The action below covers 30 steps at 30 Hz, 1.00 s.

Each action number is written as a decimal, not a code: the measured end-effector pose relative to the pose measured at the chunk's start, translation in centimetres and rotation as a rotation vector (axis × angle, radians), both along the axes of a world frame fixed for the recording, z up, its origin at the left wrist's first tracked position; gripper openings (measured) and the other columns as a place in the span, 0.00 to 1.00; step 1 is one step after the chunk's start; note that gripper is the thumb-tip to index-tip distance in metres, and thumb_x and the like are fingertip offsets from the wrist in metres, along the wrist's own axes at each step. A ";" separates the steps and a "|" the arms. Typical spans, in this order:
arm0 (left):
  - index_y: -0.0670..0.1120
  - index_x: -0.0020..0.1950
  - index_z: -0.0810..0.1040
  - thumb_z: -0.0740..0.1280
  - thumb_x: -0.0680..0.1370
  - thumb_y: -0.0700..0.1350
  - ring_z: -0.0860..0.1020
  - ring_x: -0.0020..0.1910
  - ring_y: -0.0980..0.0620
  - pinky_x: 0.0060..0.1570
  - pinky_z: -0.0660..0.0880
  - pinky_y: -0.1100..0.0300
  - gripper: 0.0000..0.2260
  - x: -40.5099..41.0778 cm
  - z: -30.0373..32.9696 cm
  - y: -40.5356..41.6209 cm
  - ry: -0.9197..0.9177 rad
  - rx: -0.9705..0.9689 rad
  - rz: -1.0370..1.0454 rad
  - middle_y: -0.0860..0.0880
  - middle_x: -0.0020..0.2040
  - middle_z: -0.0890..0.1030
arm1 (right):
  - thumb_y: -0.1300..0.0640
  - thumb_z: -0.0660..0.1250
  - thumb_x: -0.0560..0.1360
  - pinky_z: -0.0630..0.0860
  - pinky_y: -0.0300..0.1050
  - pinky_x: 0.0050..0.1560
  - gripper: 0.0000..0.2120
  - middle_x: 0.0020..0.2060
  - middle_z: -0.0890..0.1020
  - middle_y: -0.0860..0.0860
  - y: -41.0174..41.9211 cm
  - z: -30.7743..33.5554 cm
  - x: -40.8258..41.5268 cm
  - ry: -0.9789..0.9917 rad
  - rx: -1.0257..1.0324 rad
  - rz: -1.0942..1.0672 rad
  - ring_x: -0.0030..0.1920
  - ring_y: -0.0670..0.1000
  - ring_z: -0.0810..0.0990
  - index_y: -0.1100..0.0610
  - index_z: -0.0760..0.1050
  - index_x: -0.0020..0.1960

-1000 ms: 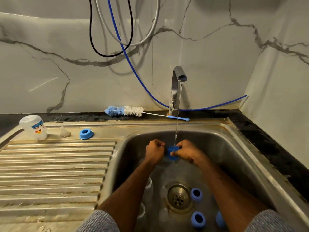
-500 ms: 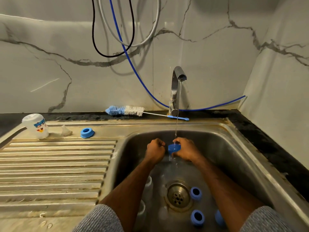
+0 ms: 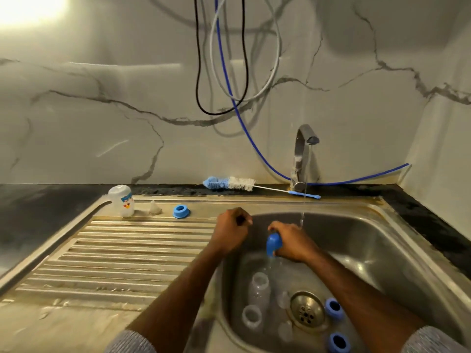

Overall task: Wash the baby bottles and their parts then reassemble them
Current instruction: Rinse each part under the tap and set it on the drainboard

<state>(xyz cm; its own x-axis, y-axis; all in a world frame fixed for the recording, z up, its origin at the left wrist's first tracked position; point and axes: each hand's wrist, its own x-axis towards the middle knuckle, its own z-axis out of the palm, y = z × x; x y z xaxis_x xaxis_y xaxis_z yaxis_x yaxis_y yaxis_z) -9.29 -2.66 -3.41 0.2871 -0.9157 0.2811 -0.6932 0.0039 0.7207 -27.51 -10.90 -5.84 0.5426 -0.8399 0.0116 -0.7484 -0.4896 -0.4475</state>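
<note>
The blue bottle ring [image 3: 274,244] is gripped in the person's right hand [image 3: 293,242], fingers curled round it, held over the sink basin [image 3: 382,253] just left of the thin stream of water [image 3: 303,207] that falls from the tap [image 3: 302,159]; water drips off the ring's lower edge. The left hand [image 3: 230,231] hovers at the basin's left rim, curled into a loose fist; I cannot tell whether it pinches anything small. Down on the basin floor, two clear bottles [image 3: 258,289] lie left of the drain [image 3: 307,310], one nearer the person [image 3: 252,317], and two more blue rings [image 3: 334,308] sit just right of the drain, the nearer one [image 3: 337,342] at the bottom edge of view. A couple of clear, blurred small parts lie beside the drain too. Left of the basin, at the far edge of the ribbed draining board [image 3: 114,256], stand a white cap with a cartoon print [image 3: 122,201], a small clear teat [image 3: 155,207] and another blue ring [image 3: 181,211], in a row and apart from one another. Behind the basin, on the dark worktop [image 3: 420,207], a blue-and-white bottle brush [image 3: 229,183] lies with its handle reaching the foot of the tap. Black, grey and blue hoses [image 3: 221,72] hang down the marble wall above.
</note>
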 end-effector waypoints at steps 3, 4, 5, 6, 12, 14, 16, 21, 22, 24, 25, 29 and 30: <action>0.49 0.45 0.81 0.71 0.79 0.39 0.80 0.39 0.63 0.38 0.74 0.73 0.06 4.3 1.6 2.1 0.033 -0.037 0.091 0.55 0.40 0.82 | 0.56 0.81 0.65 0.74 0.44 0.51 0.23 0.52 0.80 0.48 0.7 2.2 3.1 -0.264 -0.083 -0.050 0.53 0.51 0.79 0.48 0.74 0.54; 0.49 0.44 0.81 0.71 0.78 0.38 0.80 0.37 0.65 0.37 0.73 0.75 0.07 5.7 1.9 2.7 0.040 -0.054 0.131 0.55 0.39 0.82 | 0.56 0.81 0.64 0.74 0.44 0.50 0.22 0.51 0.80 0.48 0.9 3.1 4.5 -0.329 -0.099 -0.047 0.52 0.50 0.78 0.49 0.75 0.54; 0.49 0.42 0.81 0.71 0.78 0.38 0.79 0.36 0.66 0.35 0.71 0.76 0.07 6.8 2.2 3.2 0.037 -0.065 0.172 0.55 0.37 0.82 | 0.57 0.81 0.63 0.75 0.44 0.50 0.23 0.51 0.80 0.48 1.0 3.7 5.9 -0.374 -0.105 -0.034 0.51 0.51 0.78 0.50 0.77 0.55; 0.49 0.41 0.82 0.71 0.77 0.39 0.79 0.35 0.64 0.35 0.70 0.75 0.07 7.8 2.4 3.6 0.025 -0.066 0.214 0.55 0.36 0.82 | 0.57 0.81 0.63 0.76 0.46 0.51 0.24 0.51 0.80 0.49 1.2 4.3 7.4 -0.393 -0.101 -0.012 0.51 0.52 0.79 0.52 0.78 0.56; 0.50 0.36 0.80 0.71 0.76 0.40 0.77 0.32 0.62 0.34 0.67 0.74 0.10 11.4 1.9 5.1 0.019 0.003 0.299 0.56 0.33 0.80 | 0.60 0.78 0.68 0.76 0.49 0.61 0.28 0.61 0.78 0.53 1.4 6.0 15.1 -0.332 -0.053 0.032 0.60 0.54 0.77 0.52 0.73 0.64; 0.51 0.36 0.80 0.72 0.77 0.41 0.77 0.31 0.62 0.33 0.68 0.72 0.10 11.9 1.4 5.4 0.072 0.024 0.298 0.55 0.32 0.80 | 0.61 0.78 0.69 0.75 0.50 0.64 0.29 0.64 0.77 0.53 1.4 6.2 16.8 -0.292 -0.042 0.020 0.63 0.53 0.76 0.52 0.71 0.66; 0.51 0.40 0.81 0.72 0.78 0.42 0.79 0.36 0.59 0.36 0.71 0.68 0.07 12.3 1.2 5.6 0.116 0.052 0.300 0.53 0.37 0.82 | 0.62 0.78 0.69 0.75 0.51 0.65 0.30 0.65 0.76 0.53 1.4 6.0 18.1 -0.260 -0.032 -0.008 0.64 0.53 0.75 0.51 0.70 0.67; 0.50 0.44 0.81 0.72 0.78 0.42 0.81 0.44 0.57 0.45 0.74 0.64 0.04 12.5 1.3 6.0 0.127 0.077 0.272 0.52 0.43 0.83 | 0.60 0.80 0.67 0.76 0.54 0.63 0.30 0.64 0.73 0.54 1.7 5.2 19.2 -0.203 0.010 -0.065 0.61 0.54 0.76 0.50 0.70 0.64; 0.50 0.44 0.81 0.72 0.79 0.42 0.81 0.44 0.58 0.45 0.74 0.65 0.04 12.5 1.4 6.0 0.126 0.075 0.271 0.52 0.43 0.83 | 0.60 0.80 0.66 0.76 0.53 0.63 0.31 0.64 0.73 0.54 1.8 5.1 19.2 -0.213 0.015 -0.064 0.61 0.54 0.76 0.51 0.70 0.64; 0.48 0.45 0.82 0.71 0.79 0.42 0.81 0.44 0.57 0.44 0.74 0.66 0.03 12.3 1.4 6.1 0.128 0.066 0.267 0.52 0.43 0.83 | 0.60 0.81 0.66 0.77 0.52 0.62 0.31 0.63 0.74 0.52 1.9 5.1 18.5 -0.284 0.014 -0.068 0.61 0.53 0.76 0.51 0.71 0.65; 0.47 0.46 0.83 0.71 0.79 0.42 0.81 0.44 0.56 0.45 0.75 0.65 0.02 12.2 1.4 6.2 0.124 0.060 0.267 0.51 0.43 0.83 | 0.60 0.81 0.66 0.77 0.49 0.60 0.30 0.62 0.75 0.52 1.9 5.2 18.0 -0.326 0.008 -0.071 0.60 0.52 0.76 0.51 0.72 0.65; 0.43 0.50 0.83 0.71 0.79 0.41 0.81 0.46 0.53 0.52 0.78 0.58 0.02 9.7 1.1 5.8 0.143 0.017 0.219 0.50 0.45 0.83 | 0.61 0.77 0.70 0.77 0.44 0.49 0.20 0.53 0.78 0.48 2.2 4.5 12.7 -0.389 -0.066 -0.042 0.51 0.48 0.77 0.49 0.75 0.57; 0.44 0.49 0.83 0.71 0.79 0.41 0.81 0.46 0.53 0.52 0.79 0.57 0.02 8.8 1.1 5.4 0.168 -0.008 0.189 0.50 0.45 0.83 | 0.61 0.76 0.70 0.79 0.46 0.50 0.16 0.51 0.79 0.47 2.4 4.1 11.0 -0.373 -0.079 -0.019 0.49 0.49 0.78 0.49 0.76 0.54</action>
<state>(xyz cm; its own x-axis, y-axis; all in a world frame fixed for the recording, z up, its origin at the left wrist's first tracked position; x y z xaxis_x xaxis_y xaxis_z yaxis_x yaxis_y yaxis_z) -0.49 2.74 -2.33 0.4963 -0.8393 0.2221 -0.5526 -0.1081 0.8264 -16.49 -8.54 -1.70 0.4730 -0.8384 0.2709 -0.5502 -0.5212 -0.6523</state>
